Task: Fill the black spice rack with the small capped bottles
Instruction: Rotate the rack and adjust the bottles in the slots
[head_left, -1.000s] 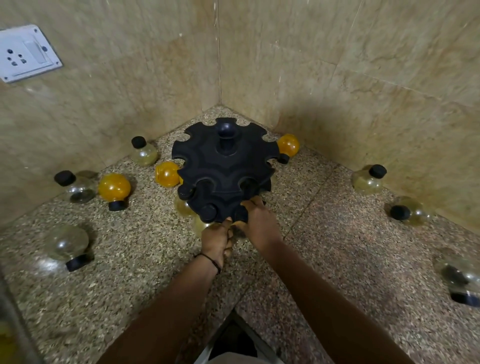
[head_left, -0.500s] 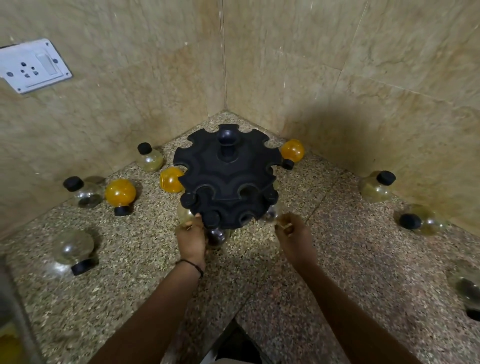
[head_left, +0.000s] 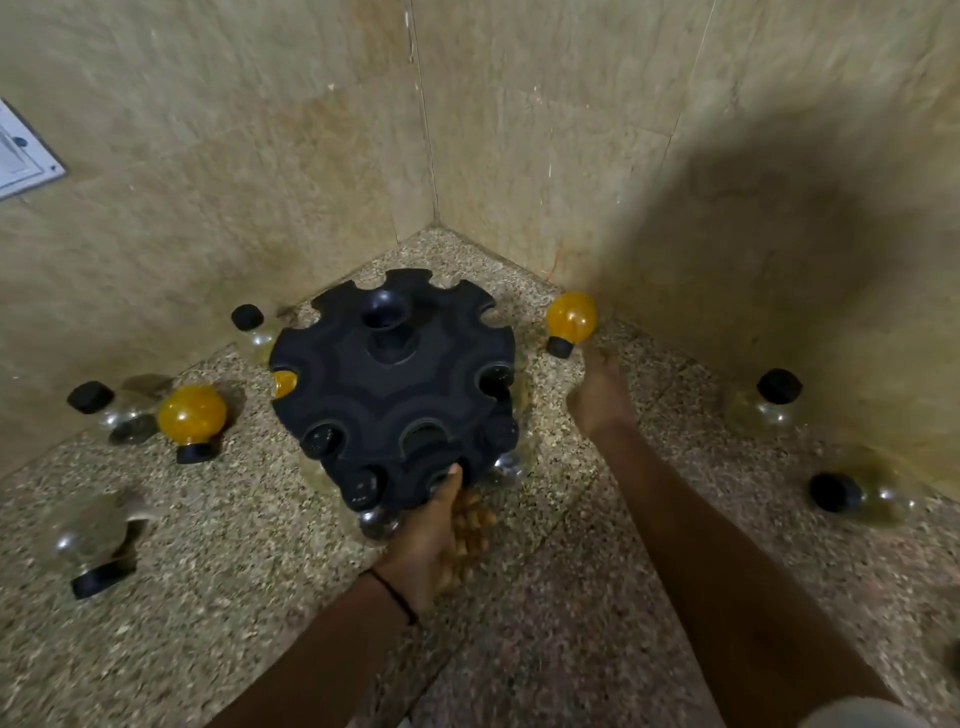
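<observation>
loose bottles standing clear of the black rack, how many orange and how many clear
round orange bottles with black caps: 2
round clear bottles with black caps: 5
total: 7
not counted: an orange bottle glimpsed through a notch of the black plastic spice rack

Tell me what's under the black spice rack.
Under the rack, clear bottles show below its near rim and an orange bottle through a left slot. Its top covers the base and anything under the far side.
</observation>
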